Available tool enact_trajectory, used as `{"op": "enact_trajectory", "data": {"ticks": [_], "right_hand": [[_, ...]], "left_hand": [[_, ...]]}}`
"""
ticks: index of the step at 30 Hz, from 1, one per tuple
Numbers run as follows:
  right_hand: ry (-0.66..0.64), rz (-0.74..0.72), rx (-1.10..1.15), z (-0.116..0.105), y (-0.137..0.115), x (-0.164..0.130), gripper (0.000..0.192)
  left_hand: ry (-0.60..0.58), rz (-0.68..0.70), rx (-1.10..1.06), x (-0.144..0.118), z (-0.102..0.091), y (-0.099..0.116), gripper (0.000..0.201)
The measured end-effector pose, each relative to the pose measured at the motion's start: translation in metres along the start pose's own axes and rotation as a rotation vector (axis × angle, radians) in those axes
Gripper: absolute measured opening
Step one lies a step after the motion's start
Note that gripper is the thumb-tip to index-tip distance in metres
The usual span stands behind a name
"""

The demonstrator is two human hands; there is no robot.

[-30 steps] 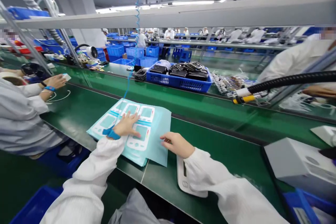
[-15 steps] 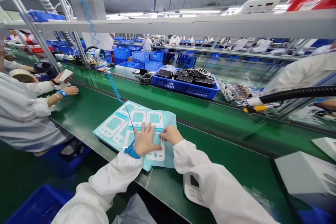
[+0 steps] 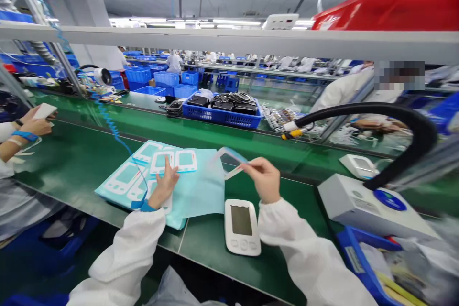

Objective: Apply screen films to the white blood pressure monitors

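The left hand point(image 3: 165, 187) hides part of a white frame point(image 3: 168, 204). The film point(image 3: 232, 159) in the right hand point(image 3: 264, 178) is blurred at its left end. The left edge cuts off a co-worker point(image 3: 17, 210), the right edge a red bundle point(image 3: 394, 9). Far workers point(image 3: 286, 62) are too small to tell apart.

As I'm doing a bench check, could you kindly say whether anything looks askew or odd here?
The thin, pale-blue, flat sheet lies askew, its right part jutting past the layered pale-blue stack beneath. I see no spill or damage.
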State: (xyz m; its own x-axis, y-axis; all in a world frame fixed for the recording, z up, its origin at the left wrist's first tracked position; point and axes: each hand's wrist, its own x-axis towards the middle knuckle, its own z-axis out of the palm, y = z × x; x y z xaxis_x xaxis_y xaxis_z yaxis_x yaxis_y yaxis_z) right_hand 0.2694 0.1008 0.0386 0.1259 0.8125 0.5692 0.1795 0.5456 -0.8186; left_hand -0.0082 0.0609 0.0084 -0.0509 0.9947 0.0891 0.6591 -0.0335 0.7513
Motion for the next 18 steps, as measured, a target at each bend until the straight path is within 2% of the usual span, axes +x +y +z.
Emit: {"op": "enact_trajectory", "data": {"ticks": [2, 5, 7, 9, 11, 13, 15, 18], "right_hand": [[0.16, -0.109, -0.271, -0.039, 0.016, 0.029, 0.014], [0.168, -0.22, -0.666, -0.08, 0.041, 0.068, 0.015], [0.162, -0.228, -0.77, -0.091, 0.054, 0.086, 0.014], [0.17, -0.21, -0.794, -0.094, 0.062, 0.095, 0.012], [0.186, -0.203, -0.82, -0.091, 0.066, 0.099, 0.012], [0.217, -0.215, -0.839, -0.088, 0.068, 0.1, 0.012], [0.264, -0.241, -0.845, -0.085, 0.07, 0.099, 0.013], [0.343, -0.256, -0.826, -0.079, 0.072, 0.098, 0.015]], "left_hand": [[-0.047, -0.001, 0.071, 0.005, -0.002, 0.001, 0.074], [-0.085, -0.01, 0.107, 0.014, -0.012, 0.002, 0.075], [-0.089, 0.002, 0.149, 0.019, -0.021, 0.004, 0.073], [-0.039, 0.045, 0.206, 0.018, -0.026, 0.01, 0.072], [0.022, 0.109, 0.2, 0.007, -0.022, 0.02, 0.071], [-0.001, 0.159, 0.082, -0.014, -0.004, 0.034, 0.068], [-0.156, 0.165, -0.075, -0.041, 0.028, 0.047, 0.07], [-0.337, 0.2, -0.159, -0.078, 0.082, 0.055, 0.104]]}}
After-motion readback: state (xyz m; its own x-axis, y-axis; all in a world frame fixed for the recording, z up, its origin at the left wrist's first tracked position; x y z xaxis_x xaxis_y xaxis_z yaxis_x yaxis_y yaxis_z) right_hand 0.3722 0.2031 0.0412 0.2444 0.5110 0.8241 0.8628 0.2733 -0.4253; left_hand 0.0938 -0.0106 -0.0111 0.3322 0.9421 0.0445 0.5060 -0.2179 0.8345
